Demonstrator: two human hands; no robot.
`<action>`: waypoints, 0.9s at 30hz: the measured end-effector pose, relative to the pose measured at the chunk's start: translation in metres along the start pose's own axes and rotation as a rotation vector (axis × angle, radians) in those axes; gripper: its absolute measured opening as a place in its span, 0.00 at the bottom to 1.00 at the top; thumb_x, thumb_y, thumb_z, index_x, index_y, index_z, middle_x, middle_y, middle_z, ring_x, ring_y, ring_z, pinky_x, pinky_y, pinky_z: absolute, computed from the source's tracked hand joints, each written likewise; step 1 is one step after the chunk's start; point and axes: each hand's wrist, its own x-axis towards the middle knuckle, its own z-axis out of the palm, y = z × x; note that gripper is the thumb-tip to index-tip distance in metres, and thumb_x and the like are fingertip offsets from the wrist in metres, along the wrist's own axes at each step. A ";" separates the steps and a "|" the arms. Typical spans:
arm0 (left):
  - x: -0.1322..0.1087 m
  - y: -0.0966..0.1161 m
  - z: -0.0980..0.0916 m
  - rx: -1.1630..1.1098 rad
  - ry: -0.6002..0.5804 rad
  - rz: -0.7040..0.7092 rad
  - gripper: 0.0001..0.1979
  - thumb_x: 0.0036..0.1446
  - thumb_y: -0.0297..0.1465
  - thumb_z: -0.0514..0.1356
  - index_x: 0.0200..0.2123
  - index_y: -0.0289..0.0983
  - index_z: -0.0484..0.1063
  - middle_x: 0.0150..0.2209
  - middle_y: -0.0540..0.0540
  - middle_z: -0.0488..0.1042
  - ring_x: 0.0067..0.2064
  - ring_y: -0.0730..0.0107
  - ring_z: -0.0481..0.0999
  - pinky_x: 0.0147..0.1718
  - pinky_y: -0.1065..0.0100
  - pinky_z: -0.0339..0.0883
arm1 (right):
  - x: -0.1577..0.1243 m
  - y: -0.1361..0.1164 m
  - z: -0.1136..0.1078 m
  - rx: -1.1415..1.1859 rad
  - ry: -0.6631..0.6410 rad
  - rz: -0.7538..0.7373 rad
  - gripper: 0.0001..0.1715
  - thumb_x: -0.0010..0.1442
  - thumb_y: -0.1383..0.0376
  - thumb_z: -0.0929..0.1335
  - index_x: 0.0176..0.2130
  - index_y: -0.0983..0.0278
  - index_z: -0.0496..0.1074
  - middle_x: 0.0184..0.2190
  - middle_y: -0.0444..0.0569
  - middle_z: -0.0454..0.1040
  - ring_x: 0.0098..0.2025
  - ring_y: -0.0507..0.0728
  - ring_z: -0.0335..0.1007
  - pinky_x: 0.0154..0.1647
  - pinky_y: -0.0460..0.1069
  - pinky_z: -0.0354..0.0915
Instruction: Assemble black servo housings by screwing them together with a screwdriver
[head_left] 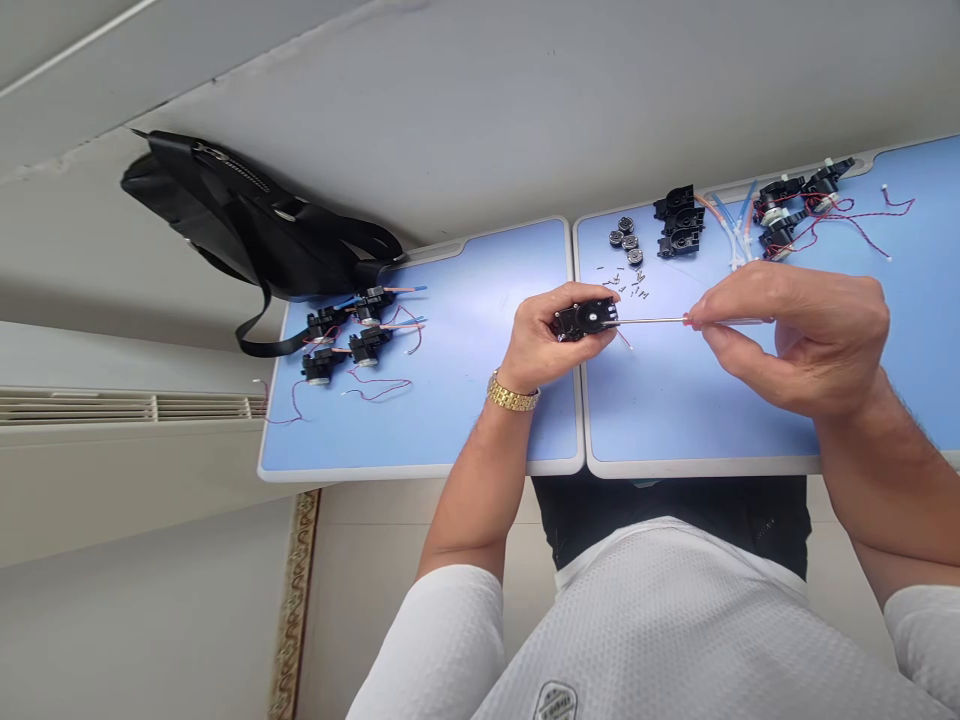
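My left hand [544, 335], with a gold watch at its wrist, is closed around a small black motor housing [583, 318] with a round white centre. Thumb and fingers grip it from both sides. In my right hand [799, 330] is a screwdriver [652, 320] with a thin metal shaft and a red collar; the fingers hide most of its handle. The shaft lies level, and its tip meets the right side of the housing. A short wire end shows below the housing. Just beyond my left hand, small screws [636, 285] lie scattered on the blue tabletop [697, 390].
Several round metal motors [630, 242] and black plastic housings [681, 222] lie towards the back. Wired assemblies sit at the right [784, 215] and the left [367, 340]. A black bag [247, 220] leans at the back left. A seam [580, 400] divides the two table halves.
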 end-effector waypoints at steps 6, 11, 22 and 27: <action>-0.001 -0.001 0.001 0.000 0.008 0.022 0.15 0.58 0.31 0.74 0.50 0.43 0.89 0.46 0.46 0.91 0.44 0.64 0.90 0.43 0.64 0.86 | -0.001 0.001 0.000 0.002 0.012 0.008 0.28 0.67 0.74 0.74 0.52 0.40 0.88 0.37 0.36 0.88 0.31 0.60 0.83 0.31 0.61 0.78; -0.002 -0.002 0.000 0.035 -0.006 0.026 0.15 0.59 0.32 0.75 0.51 0.43 0.88 0.47 0.46 0.91 0.44 0.64 0.90 0.43 0.64 0.86 | -0.002 0.002 0.000 0.007 0.018 0.035 0.27 0.68 0.73 0.74 0.52 0.39 0.88 0.38 0.37 0.88 0.32 0.61 0.83 0.33 0.62 0.78; -0.001 -0.002 0.002 -0.006 -0.029 0.031 0.15 0.59 0.31 0.74 0.50 0.43 0.89 0.46 0.45 0.91 0.44 0.63 0.90 0.45 0.62 0.86 | -0.002 0.000 0.004 0.018 0.160 0.101 0.21 0.67 0.71 0.76 0.48 0.43 0.89 0.38 0.37 0.90 0.33 0.60 0.84 0.31 0.60 0.76; 0.002 -0.002 -0.001 -0.072 -0.138 0.066 0.14 0.61 0.36 0.76 0.50 0.45 0.88 0.54 0.43 0.91 0.58 0.52 0.90 0.59 0.47 0.86 | 0.002 0.003 0.007 -0.010 0.299 0.141 0.20 0.65 0.72 0.76 0.46 0.46 0.90 0.36 0.38 0.89 0.33 0.60 0.85 0.30 0.58 0.75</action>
